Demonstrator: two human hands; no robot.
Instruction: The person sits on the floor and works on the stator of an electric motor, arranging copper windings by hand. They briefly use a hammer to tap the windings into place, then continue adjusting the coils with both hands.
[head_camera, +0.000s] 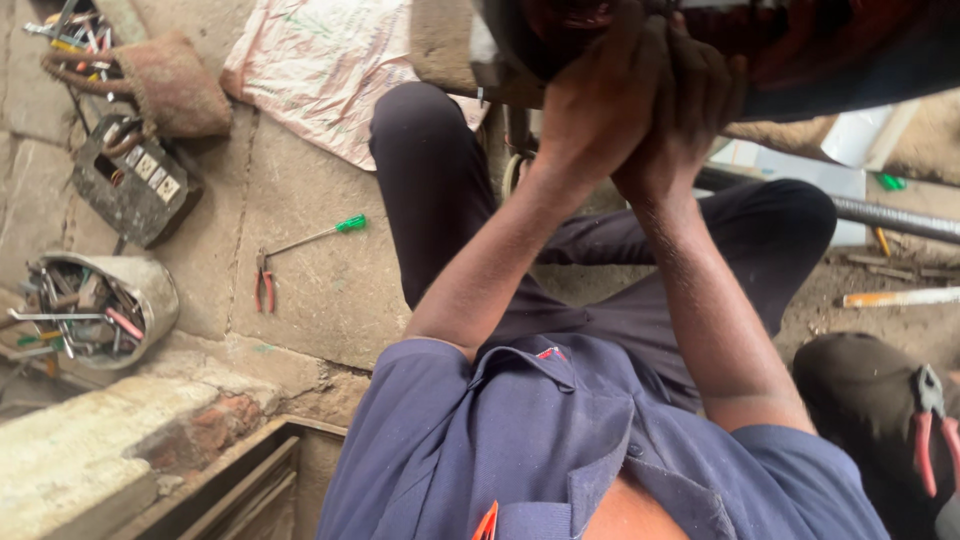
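One head-worn camera looks steeply down, close over the arms.

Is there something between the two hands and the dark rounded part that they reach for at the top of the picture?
Nothing visible. The left hand and the right hand already press together against the dark rounded part, no gap showing.

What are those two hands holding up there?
Both the left hand and right hand press on the underside of a dark red machine part. Whether the fingers grip anything cannot be told.
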